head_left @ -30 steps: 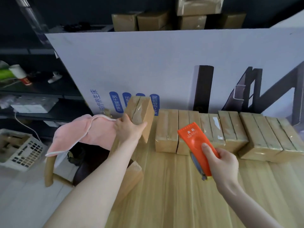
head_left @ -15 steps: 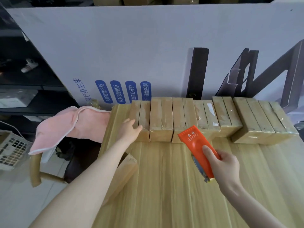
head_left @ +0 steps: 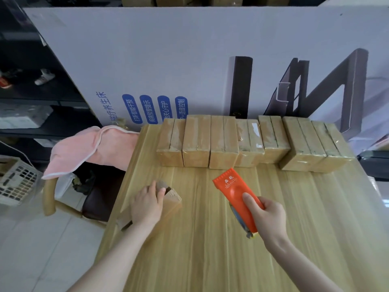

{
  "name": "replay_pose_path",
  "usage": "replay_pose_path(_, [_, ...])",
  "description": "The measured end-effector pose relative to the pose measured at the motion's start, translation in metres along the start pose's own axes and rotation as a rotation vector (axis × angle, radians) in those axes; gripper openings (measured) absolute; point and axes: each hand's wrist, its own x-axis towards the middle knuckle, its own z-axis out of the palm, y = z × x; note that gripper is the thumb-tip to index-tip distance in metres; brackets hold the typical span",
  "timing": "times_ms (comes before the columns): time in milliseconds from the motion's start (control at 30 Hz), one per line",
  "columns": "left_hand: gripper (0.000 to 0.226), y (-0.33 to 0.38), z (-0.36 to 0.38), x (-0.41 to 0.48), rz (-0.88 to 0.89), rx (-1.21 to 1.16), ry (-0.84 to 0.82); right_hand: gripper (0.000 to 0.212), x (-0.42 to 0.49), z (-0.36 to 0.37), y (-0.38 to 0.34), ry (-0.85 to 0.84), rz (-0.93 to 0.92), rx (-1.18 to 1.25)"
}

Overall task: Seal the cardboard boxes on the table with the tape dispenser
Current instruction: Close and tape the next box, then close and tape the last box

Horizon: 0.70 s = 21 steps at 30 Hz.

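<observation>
The left hand (head_left: 147, 204) curls its fingers over a loose box (head_left: 173, 200) at the table (head_left: 210, 249) edge, lower left of centre. The right hand (head_left: 267, 218) clasps the orange tape dispenser (head_left: 235, 192) right of centre, thumb on top. Half a second ago the left hand was up at the row of boxes (head_left: 210, 142) mid-frame, while the right has kept its grip. The dispenser bears small white Chinese characters, and a blue oval on the white panel (head_left: 189, 60) behind reads 打鼾智能干预.
</observation>
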Motion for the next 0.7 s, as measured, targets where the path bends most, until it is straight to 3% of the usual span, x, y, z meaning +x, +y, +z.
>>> replay_pose_path(100, [0.061, 0.038, 0.020, -0.040, 0.058, 0.116, -0.025, 0.043, -0.011, -0.029, 0.008, 0.009, 0.002, 0.006])
replay_pose_path(233, [0.054, 0.100, 0.045, -0.096, 0.233, 0.095, 0.023, 0.040, -0.023, -0.078, 0.020, 0.058, 0.000, 0.006])
replay_pose_path(333, [0.057, 0.151, 0.060, -0.127, 0.342, 0.136, -0.035, 0.037, -0.030, -0.118, 0.030, 0.093, -0.001, 0.008])
replay_pose_path(533, [0.058, 0.229, 0.086, -0.178, 0.721, 0.108, -0.044, 0.037, -0.041, -0.182, 0.047, 0.104, -0.011, 0.038])
replay_pose_path(700, [0.068, 0.242, 0.084, -0.180, 0.661, 0.086, -0.145, 0.033, -0.045, -0.215, 0.055, 0.046, -0.027, 0.043])
